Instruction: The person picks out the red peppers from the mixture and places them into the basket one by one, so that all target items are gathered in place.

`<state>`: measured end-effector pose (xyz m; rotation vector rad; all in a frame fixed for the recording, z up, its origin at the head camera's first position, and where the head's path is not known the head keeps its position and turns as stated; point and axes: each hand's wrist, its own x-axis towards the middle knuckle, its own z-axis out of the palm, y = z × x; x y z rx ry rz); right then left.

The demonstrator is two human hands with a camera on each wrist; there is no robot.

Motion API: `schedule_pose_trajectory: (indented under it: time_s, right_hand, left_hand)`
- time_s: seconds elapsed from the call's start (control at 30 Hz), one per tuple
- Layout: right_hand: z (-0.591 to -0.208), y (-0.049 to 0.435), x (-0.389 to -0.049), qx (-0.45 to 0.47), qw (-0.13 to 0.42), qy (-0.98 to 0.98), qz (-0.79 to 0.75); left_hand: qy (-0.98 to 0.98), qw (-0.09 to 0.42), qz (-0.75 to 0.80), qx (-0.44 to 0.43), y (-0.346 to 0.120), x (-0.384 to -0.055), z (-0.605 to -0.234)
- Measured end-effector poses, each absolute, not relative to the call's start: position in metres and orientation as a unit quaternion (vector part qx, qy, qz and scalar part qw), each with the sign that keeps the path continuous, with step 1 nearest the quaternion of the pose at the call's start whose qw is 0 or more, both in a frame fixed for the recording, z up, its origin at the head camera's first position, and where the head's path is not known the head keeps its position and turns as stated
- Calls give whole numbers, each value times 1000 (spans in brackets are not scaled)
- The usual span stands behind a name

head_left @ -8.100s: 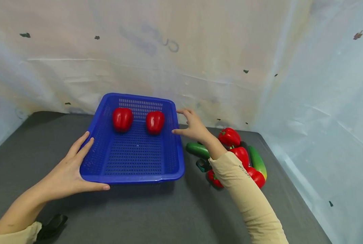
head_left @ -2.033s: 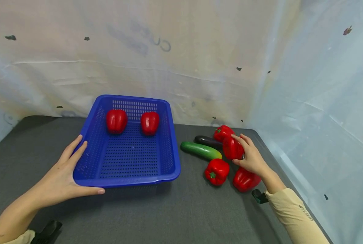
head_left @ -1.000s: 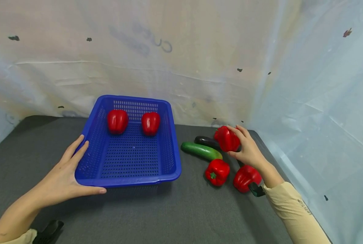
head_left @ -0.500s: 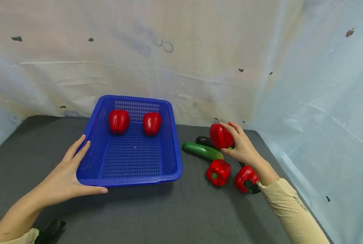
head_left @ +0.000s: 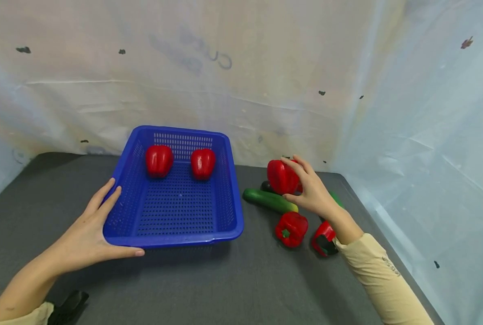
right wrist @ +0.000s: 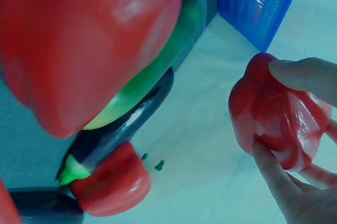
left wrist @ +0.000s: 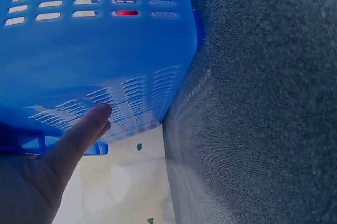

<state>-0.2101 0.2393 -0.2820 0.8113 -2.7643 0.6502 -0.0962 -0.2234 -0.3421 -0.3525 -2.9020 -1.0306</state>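
My right hand [head_left: 312, 192] holds a red bell pepper [head_left: 281, 177] between fingers and thumb, raised over the vegetables right of the blue basket [head_left: 176, 239]. In the right wrist view this bell pepper [right wrist: 279, 116] is pinched at the fingertips, against the back wall. My left hand [head_left: 83, 232] rests at the basket's front left corner, fingers spread along the left side, thumb stretched along the front. The left wrist view shows a straight finger [left wrist: 87, 129] at the basket's outer wall. Two red bell peppers [head_left: 158, 160] sit at the back inside the basket.
Below the raised pepper lie a cucumber [head_left: 267, 201], a dark eggplant [head_left: 266, 186] and a red bell pepper [head_left: 291, 229]. Another bell pepper [head_left: 322, 231] and a green vegetable [head_left: 336, 197] are partly hidden by my right arm. Plastic sheeting [head_left: 257, 131] closes off the back and sides.
My right hand went from the basket's right rim to the vegetables, gripped a bell pepper, lifted it and carried it left. My left hand has stayed at the basket corner.
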Motion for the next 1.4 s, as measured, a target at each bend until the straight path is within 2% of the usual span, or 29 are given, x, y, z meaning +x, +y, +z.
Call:
schedule_pose_trajectory:
  time_s: [0.6,1.4]
  right_hand:
    - [-269,209,-212,305,70,-926,210]
    - [-249,153,-221,361,87,-902,219]
  left_hand:
    - [-937,27,-331,-113,-222,-95,-341]
    - [-937,30,-330,-113,-222,-95,-342]
